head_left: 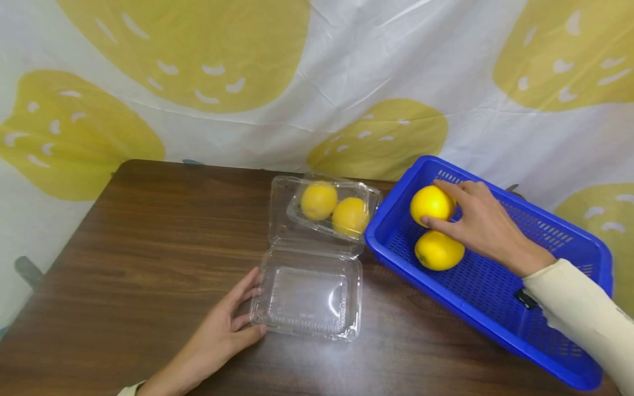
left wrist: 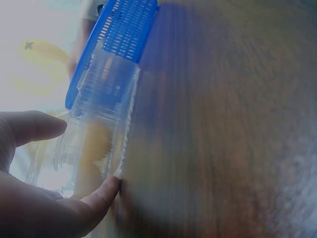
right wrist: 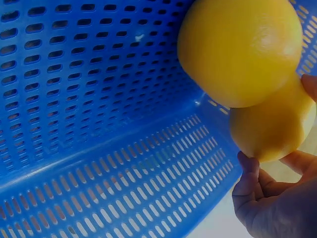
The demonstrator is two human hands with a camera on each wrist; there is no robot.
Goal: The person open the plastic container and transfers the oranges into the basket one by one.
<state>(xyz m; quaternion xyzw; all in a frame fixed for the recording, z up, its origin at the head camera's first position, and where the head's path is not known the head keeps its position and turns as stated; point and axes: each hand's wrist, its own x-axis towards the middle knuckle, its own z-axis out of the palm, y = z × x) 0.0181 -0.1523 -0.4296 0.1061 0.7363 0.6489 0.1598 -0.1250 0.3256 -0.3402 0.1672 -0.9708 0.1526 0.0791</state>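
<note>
Inside the blue basket (head_left: 487,313), my right hand (head_left: 482,220) holds a yellow lemon (head_left: 431,204) between thumb and fingers. In the right wrist view the fingertips touch that lemon (right wrist: 272,124) from two sides. Close against it lies another lemon (head_left: 438,253) on the basket floor. My left hand (head_left: 218,333) rests at the left edge of a clear plastic clamshell box (head_left: 309,294), thumb at the near corner, fingers along the side. The box lies with its lid raised behind. In the left wrist view, a fingertip touches the box's edge (left wrist: 130,114).
A second clear box (head_left: 329,224) with two lemons (head_left: 318,201) stands behind the clamshell, partly seen through its lid. The basket sits on the right of the brown wooden table (head_left: 163,247). A white cloth with yellow fruit shapes (head_left: 238,137) hangs at the back.
</note>
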